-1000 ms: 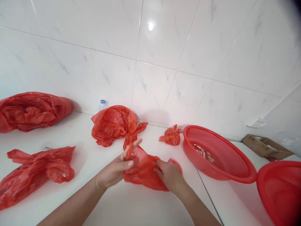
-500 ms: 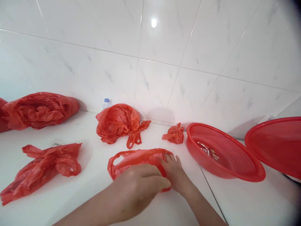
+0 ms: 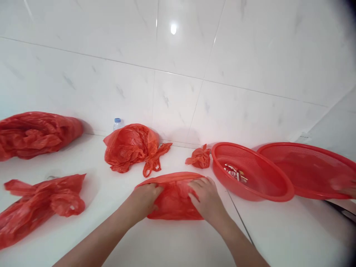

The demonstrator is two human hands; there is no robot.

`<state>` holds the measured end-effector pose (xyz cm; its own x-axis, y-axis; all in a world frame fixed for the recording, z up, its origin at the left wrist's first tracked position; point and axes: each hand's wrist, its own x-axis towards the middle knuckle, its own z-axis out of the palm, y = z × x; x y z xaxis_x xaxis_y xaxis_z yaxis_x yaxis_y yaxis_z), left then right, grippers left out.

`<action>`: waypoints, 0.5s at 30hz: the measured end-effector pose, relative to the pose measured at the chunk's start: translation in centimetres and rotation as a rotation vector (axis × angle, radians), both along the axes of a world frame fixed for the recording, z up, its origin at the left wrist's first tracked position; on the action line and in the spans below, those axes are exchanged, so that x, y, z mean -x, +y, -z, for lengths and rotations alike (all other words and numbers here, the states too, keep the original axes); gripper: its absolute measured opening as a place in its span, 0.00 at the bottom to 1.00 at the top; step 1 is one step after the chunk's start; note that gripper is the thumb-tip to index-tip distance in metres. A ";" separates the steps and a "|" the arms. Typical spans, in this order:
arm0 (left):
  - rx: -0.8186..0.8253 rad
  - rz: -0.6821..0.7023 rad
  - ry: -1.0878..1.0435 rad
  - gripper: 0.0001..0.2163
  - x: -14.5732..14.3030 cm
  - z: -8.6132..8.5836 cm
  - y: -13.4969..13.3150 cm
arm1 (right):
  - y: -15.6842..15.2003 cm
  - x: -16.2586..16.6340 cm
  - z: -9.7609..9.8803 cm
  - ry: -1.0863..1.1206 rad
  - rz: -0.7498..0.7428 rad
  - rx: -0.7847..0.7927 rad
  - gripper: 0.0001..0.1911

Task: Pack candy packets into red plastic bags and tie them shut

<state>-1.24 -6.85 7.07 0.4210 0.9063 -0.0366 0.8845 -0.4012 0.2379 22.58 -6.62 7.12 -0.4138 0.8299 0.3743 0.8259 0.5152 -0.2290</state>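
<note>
A red plastic bag (image 3: 175, 204) lies on the white surface with its mouth spread wide between my hands. My left hand (image 3: 144, 202) has its fingers curled over the bag's left rim, gripping it, with the thumb inside. On the right side, my right hand (image 3: 207, 194) holds the opposite rim, its fingers bent over the film and the thumb toward the inside. Behind the bag stands another opened red bag (image 3: 130, 148) with a loose handle. A small knotted red bag (image 3: 199, 157) sits near my right hand.
Right of me are a red perforated basket (image 3: 251, 172) with a label inside and a larger red basin (image 3: 308, 167), where another person's hand (image 3: 349, 190) shows. Left are a bulky red bag (image 3: 41, 135) and a tied red bag (image 3: 41, 207). A blue-capped bottle (image 3: 117, 122) stands by the tiled wall.
My left hand has moved left from across the bag's front to its left rim. The bag's mouth is now spread wider. The view has shifted right, and another person's hand appears at the basin.
</note>
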 end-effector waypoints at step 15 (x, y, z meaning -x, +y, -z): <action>-0.176 0.006 -0.125 0.29 0.9 6.8 0.3 | 0.5 -0.4 2.9 0.344 0.034 -0.244 0.11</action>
